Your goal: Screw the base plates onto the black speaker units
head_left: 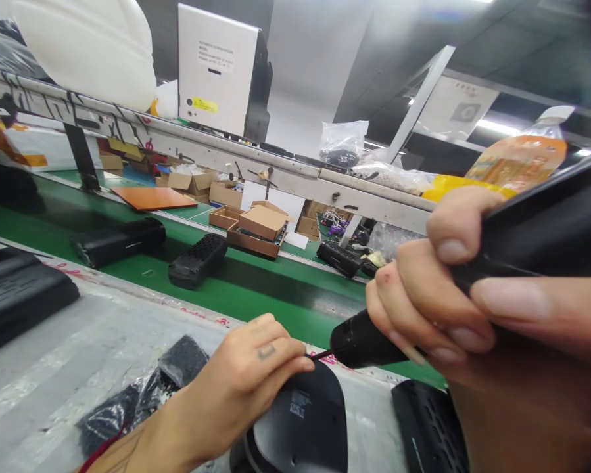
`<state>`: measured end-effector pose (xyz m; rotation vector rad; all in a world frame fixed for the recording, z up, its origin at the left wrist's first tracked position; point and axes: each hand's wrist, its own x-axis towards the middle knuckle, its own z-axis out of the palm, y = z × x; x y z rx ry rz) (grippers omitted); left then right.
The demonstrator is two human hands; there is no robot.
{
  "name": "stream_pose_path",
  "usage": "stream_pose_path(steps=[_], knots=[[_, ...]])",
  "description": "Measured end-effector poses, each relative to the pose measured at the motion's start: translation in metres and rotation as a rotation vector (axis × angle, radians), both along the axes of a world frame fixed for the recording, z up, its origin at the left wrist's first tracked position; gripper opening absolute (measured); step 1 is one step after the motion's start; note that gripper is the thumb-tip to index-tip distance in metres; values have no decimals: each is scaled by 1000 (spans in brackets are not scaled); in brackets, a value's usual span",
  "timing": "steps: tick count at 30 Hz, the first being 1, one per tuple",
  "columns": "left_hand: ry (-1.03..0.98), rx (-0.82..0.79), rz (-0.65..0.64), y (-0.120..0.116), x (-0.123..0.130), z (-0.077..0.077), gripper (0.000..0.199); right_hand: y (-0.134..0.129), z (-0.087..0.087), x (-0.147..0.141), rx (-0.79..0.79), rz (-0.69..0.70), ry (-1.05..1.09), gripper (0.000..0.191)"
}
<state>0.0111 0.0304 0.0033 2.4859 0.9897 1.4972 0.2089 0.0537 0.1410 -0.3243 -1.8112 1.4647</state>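
Observation:
My right hand (428, 295) is wrapped around a black electric screwdriver (359, 338), tilted so its thin bit points left and down. The bit's tip meets the fingertips of my left hand (256, 361), which are pinched together at the far edge of a rounded black device (307, 414). Whatever the pinch holds is hidden by the fingers. The device has a smooth face with small printed marks and rests on the grey bench. Beside my left wrist lies a clear bag (147, 394) with dark pieces.
Beyond the bench runs a green conveyor (260, 305) carrying black perforated housings (199, 259) and an open cardboard box (256, 240). More black housings flank me at left (19, 295) and right (428, 427). A shelf rail (295, 174) crosses above, holding a white screw feeder (216, 72).

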Motion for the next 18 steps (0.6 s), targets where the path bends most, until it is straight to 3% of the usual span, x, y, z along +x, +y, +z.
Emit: stream_pose_path(steps=[2,5,9,12,15,18], knots=[[-81,-17,35,1,-3,1,15,3,-1,3,-75,122,-5,25],[-119,-38,60,3,-8,-2,15,5,-3,6,-172,131,18,19],[-93,-57,-17,7,-7,-11,27,7,-4,5,-154,164,23,18],[-104,-30,18,9,-3,-14,17,8,-4,0,-115,175,-7,14],[-102,-9,84,10,-1,-14,13,8,-5,-4,-51,110,55,35],[-88,-38,52,11,0,-16,14,7,-4,-5,-68,89,30,50]])
